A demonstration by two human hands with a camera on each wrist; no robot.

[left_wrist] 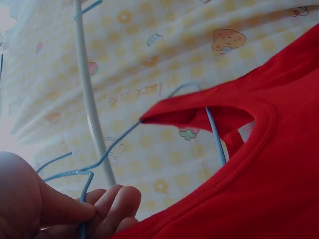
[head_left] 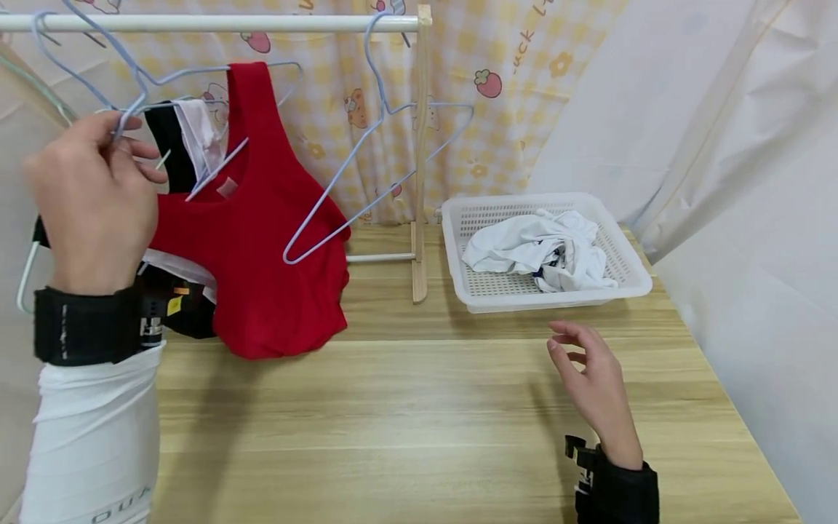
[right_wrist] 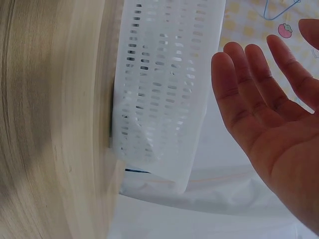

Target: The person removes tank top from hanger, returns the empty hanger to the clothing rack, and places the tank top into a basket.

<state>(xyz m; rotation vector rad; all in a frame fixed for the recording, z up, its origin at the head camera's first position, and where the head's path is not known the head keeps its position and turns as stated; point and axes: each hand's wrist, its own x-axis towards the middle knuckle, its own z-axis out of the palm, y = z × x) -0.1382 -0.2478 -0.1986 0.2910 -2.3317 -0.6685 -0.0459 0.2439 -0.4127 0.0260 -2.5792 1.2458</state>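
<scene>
At the upper left, my left hand [head_left: 98, 196] pinches the wire of a blue hanger [left_wrist: 112, 148] between thumb and fingers. A red sleeveless top [head_left: 281, 240] hangs from this hanger, one strap over its far arm; the neckline gapes around the wire in the left wrist view. The other strap is near my wrist, partly hidden by the hand. My right hand [head_left: 592, 378] hovers over the table in front of a white plastic basket [head_left: 543, 300], fingers loosely bent and holding nothing. White clothing [head_left: 511, 244] with a dark patch lies crumpled in the basket.
A white rail [head_left: 216, 23] on a wooden post [head_left: 420, 145] spans the back left. On it hangs a bare blue hanger [head_left: 381, 94] near the post. Black and white garments [head_left: 190, 135] hang behind the red top. A patterned curtain [head_left: 517, 124] backs the wooden table [head_left: 393, 429].
</scene>
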